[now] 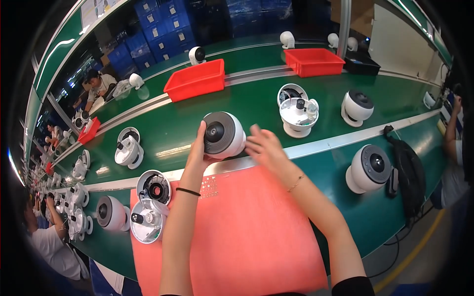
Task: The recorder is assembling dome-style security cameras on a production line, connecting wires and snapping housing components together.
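A factory assembly line. A long green work counter [173, 130] sweeps from left to right, and matching white ball-shaped devices [224, 134] recur along it, some whole, some opened. Red bins [195, 81] stand on the far side, stacked blue boxes [165, 29] beyond; other workers [54, 249] line the left.

Labels [155, 32]: white, several, on stacked blue boxes [166, 36] beyond the desk [254, 93]; print too small to read. Sheet [97, 11]: pale, upper left, cut by the view's edge; printed, illegible. Readable words, numbers, signs: none.
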The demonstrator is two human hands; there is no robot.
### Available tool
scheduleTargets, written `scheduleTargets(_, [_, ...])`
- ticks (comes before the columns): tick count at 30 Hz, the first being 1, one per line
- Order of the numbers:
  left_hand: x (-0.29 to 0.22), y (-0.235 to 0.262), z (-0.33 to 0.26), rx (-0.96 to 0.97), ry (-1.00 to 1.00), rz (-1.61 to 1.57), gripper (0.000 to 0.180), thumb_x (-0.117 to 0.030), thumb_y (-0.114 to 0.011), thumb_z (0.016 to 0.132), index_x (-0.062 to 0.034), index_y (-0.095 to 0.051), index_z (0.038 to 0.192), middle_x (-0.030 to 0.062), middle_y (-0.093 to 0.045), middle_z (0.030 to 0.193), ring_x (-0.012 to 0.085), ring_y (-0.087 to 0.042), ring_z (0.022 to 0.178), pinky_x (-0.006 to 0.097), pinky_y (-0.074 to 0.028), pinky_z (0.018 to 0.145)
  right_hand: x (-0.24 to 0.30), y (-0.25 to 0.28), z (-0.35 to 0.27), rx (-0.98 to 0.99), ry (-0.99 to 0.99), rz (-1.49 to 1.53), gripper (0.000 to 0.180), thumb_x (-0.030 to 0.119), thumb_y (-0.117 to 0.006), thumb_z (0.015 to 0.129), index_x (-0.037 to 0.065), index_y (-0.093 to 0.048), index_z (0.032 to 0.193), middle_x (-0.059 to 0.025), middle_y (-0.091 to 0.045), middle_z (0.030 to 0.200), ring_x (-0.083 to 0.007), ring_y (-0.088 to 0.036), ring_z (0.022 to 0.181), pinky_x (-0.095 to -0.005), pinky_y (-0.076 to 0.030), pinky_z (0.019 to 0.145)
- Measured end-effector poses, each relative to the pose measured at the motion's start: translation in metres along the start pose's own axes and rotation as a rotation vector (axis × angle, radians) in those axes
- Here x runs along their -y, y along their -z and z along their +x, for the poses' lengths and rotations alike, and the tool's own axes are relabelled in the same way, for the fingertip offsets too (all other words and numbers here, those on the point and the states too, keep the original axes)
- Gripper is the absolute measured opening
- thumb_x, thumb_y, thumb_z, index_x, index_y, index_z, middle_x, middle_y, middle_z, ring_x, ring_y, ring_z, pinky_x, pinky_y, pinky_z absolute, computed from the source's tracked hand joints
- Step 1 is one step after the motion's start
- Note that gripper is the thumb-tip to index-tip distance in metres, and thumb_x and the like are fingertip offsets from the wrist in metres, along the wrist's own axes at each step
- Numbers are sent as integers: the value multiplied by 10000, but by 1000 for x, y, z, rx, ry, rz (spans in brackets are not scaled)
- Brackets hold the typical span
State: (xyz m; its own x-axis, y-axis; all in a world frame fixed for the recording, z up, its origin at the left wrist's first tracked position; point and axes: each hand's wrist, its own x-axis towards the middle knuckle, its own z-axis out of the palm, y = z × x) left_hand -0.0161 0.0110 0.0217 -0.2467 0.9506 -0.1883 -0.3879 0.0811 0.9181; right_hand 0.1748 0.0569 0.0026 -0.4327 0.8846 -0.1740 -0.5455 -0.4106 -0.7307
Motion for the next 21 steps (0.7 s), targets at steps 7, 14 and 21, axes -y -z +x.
scheduleTargets(7, [0,0,20,-116,35,87,656,-525,-555,797,-96,-399,1269,218,-417,1220,394,-454,1119,524,-403,906,49,94,29,-444,421,391,640,199,-645,797,97,-279,1312,-198,-330,1272,-313,-417,1154,-408,-410,948])
scheduleTargets(14, [7,-20,-56,-166,92,-75,890,-505,-584,776,-119,-91,1408,202,24,1412,418,-121,1304,552,-297,968,58,98,-33,-354,407,42,497,240,-549,827,106,-346,1260,-171,-420,1203,-307,-474,1100,-396,-412,944])
scheduleTargets(21, [40,-2,-145,537,599,-863,753,-570,-399,844,-127,-163,1405,233,-142,1429,374,-395,1207,449,-435,897,61,69,-123,-179,308,-238,437,289,-448,878,74,-392,1253,-73,-525,1135,-175,-560,991,-332,-482,821])
